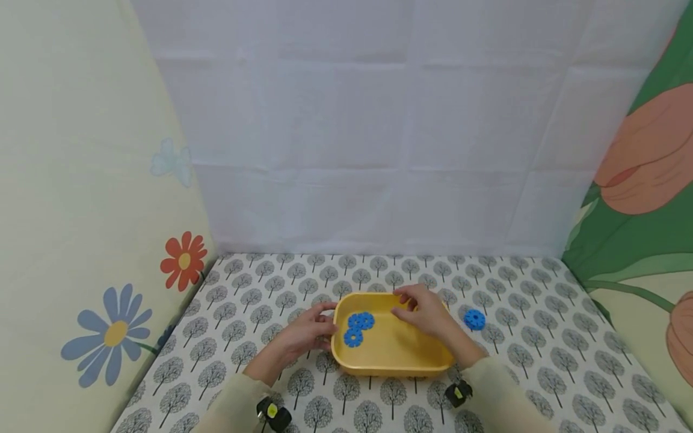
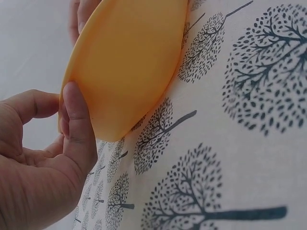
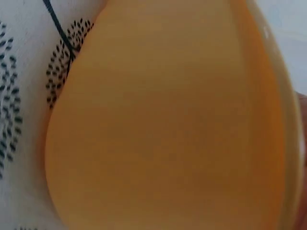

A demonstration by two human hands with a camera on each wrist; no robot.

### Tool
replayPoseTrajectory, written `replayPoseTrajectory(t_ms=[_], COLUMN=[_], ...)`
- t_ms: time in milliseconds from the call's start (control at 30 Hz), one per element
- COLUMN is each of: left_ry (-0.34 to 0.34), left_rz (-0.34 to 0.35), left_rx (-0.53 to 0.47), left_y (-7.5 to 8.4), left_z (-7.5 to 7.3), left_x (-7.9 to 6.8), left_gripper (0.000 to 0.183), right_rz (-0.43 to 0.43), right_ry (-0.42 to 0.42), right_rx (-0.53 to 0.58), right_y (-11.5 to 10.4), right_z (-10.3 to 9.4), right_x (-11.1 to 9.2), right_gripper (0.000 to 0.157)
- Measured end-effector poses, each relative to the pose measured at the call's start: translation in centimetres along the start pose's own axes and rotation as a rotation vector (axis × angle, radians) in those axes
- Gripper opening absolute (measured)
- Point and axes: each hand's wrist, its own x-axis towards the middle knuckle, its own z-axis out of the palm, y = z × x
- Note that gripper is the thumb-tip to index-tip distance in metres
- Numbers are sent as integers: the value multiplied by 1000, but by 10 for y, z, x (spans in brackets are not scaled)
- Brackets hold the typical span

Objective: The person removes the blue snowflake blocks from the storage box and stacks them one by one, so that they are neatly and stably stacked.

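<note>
A yellow plastic tray [image 1: 392,366] stands on the cloth with three blue notched discs [image 1: 354,337] near its left end. My left hand [image 1: 305,332] grips the tray's left rim; in the left wrist view, fingers [image 2: 79,120] lie against both sides of the edge. Over the right part of the tray is my right hand [image 1: 428,310], thumb and forefinger apart, with nothing visible between them. Its other fingers are hidden. Part of the hand shows behind the rim in the right wrist view, where the tray's outer wall [image 3: 168,120] fills most of the picture.
More blue notched plastic, apparently stacked discs [image 1: 474,320], lies on the cloth to the right of the tray. The tabletop wears a white cloth [image 1: 303,385] printed with trees. A white sheet [image 1: 346,150] hangs behind, and flower-printed panels [image 1: 116,332] flank the table.
</note>
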Motion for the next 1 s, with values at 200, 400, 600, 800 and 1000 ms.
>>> replayPoseTrajectory(t_ms=[200,400,600,800,1000], left_ry=[5,6,12,11,14], left_rz=[-10,-6,-14,-23,-27], left_rx=[-6,-3,-4,-7,0], left_y=[0,-1,-1,2,1], left_z=[1,0,0,1,0], left_x=[0,1,3,3,4], left_gripper=[63,61,61,62,62], right_rz=[25,29,35,18,26], right_ry=[-41,-105,-140,-172,-196], right_rx=[-1,37,49,43,-3], right_y=[-5,-8,-10,-9,-10], right_z=[12,24,33,41,48], right_x=[5,13,17,21,23], right_gripper=[37,38,38,40,42])
